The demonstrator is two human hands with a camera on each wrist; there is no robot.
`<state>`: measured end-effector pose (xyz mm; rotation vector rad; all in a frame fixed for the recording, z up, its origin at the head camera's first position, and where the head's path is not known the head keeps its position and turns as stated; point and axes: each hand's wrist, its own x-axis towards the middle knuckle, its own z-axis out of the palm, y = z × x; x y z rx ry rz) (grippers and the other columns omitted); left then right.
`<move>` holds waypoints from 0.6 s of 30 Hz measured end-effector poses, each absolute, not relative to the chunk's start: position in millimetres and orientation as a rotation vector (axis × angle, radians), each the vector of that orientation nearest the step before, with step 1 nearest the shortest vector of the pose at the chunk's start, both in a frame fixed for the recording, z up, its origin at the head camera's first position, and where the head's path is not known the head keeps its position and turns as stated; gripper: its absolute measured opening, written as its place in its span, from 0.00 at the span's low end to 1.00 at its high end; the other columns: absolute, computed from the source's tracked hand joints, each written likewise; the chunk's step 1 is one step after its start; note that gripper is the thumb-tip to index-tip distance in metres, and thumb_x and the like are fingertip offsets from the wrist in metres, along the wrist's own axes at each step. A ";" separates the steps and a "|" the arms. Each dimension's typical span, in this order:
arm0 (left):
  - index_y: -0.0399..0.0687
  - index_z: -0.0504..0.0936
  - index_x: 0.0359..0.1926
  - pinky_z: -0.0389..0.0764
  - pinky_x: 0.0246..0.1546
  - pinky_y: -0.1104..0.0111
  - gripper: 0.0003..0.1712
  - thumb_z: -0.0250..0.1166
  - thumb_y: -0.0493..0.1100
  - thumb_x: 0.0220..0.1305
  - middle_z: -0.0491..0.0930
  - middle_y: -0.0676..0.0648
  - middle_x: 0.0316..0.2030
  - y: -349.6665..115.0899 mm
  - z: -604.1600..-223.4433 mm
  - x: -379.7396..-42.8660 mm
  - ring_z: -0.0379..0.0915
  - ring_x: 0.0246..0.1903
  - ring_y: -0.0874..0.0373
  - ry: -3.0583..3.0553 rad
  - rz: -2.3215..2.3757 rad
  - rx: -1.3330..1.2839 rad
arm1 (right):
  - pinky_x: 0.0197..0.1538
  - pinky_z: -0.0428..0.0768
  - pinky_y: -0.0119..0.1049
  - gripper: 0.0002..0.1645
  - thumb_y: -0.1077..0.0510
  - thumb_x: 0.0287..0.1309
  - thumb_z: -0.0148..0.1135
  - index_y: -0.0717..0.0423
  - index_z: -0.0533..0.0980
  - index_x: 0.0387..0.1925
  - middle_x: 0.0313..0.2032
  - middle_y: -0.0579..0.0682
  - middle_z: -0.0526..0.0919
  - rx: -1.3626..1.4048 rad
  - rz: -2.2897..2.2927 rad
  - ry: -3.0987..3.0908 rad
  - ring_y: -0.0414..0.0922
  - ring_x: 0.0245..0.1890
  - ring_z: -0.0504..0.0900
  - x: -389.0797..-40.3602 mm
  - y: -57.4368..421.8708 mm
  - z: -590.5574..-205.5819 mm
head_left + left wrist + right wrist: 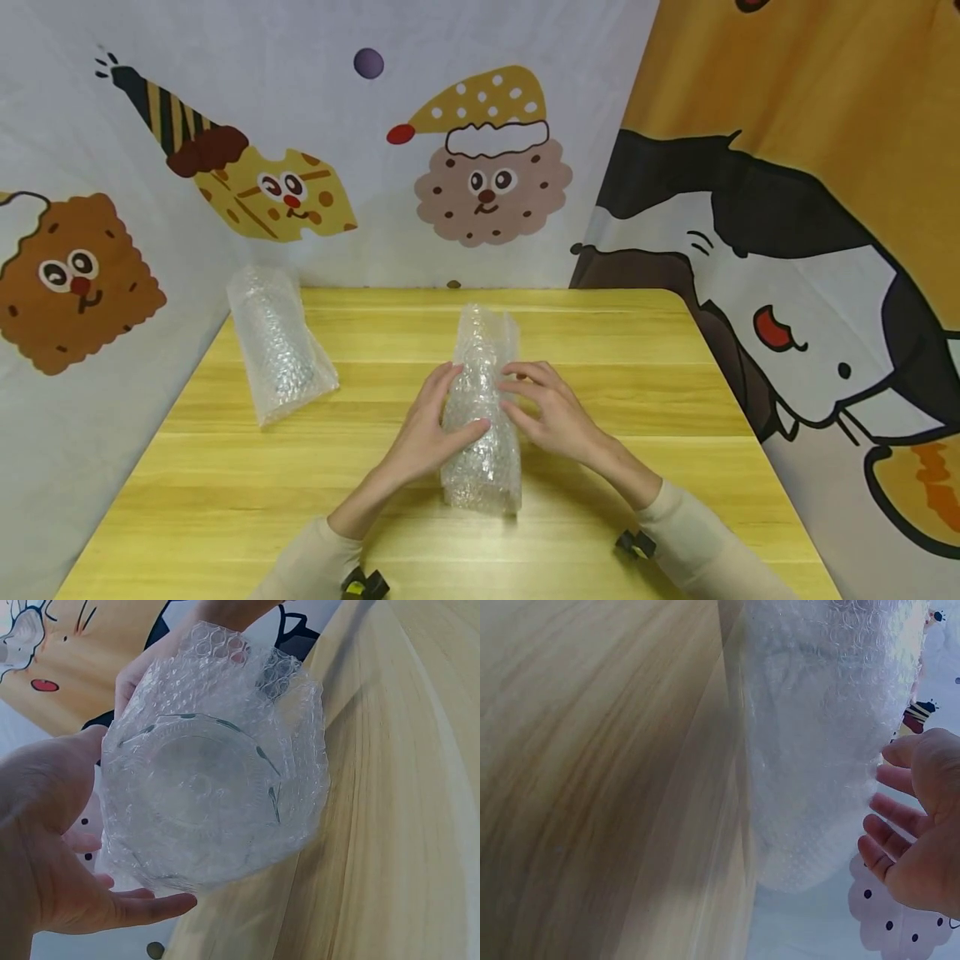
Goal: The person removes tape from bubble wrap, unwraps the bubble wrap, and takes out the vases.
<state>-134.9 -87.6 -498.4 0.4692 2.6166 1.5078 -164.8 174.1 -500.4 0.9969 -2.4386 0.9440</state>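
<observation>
A long bubble-wrapped glass object (480,417) lies on the table in front of me. Through the wrap's end, the left wrist view shows a round, clear glass base (199,780) with dark marks around it; the exact kind of glassware is hidden. My left hand (420,437) holds the bundle from the left, thumb on top and fingers along its side. On the opposite side, my right hand (551,412) rests its loosely spread fingertips at the bubble wrap (817,750), without gripping it.
A second bubble-wrapped bundle (277,350) lies at the table's far left, its far end reaching the edge. The wooden table (637,358) backs onto a cloth (315,50) printed with cartoon figures, which also hangs along both sides.
</observation>
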 end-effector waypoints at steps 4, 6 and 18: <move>0.58 0.58 0.91 0.65 0.75 0.16 0.58 0.78 0.63 0.70 0.47 0.41 0.93 -87.5 -499.6 -135.4 0.53 0.87 0.25 2.609 1.499 0.452 | 0.61 0.92 0.58 0.13 0.61 0.70 0.77 0.60 0.91 0.53 0.65 0.60 0.89 0.996 0.874 -2.487 0.56 0.60 0.87 -162.8 171.9 -492.7; 0.59 0.58 0.91 0.65 0.76 0.17 0.58 0.78 0.64 0.70 0.47 0.42 0.93 -87.3 -499.5 -135.8 0.53 0.88 0.26 2.606 1.499 0.442 | 0.62 0.92 0.57 0.13 0.61 0.69 0.77 0.59 0.91 0.53 0.65 0.60 0.89 0.987 0.864 -2.515 0.55 0.60 0.87 -162.3 171.7 -490.1; 0.60 0.62 0.90 0.64 0.76 0.16 0.56 0.77 0.67 0.70 0.50 0.41 0.92 -84.5 -500.8 -135.2 0.53 0.87 0.25 2.607 1.469 0.378 | 0.65 0.91 0.53 0.05 0.59 0.70 0.77 0.55 0.91 0.44 0.63 0.58 0.89 0.986 0.804 -2.570 0.53 0.60 0.86 -162.0 171.8 -483.4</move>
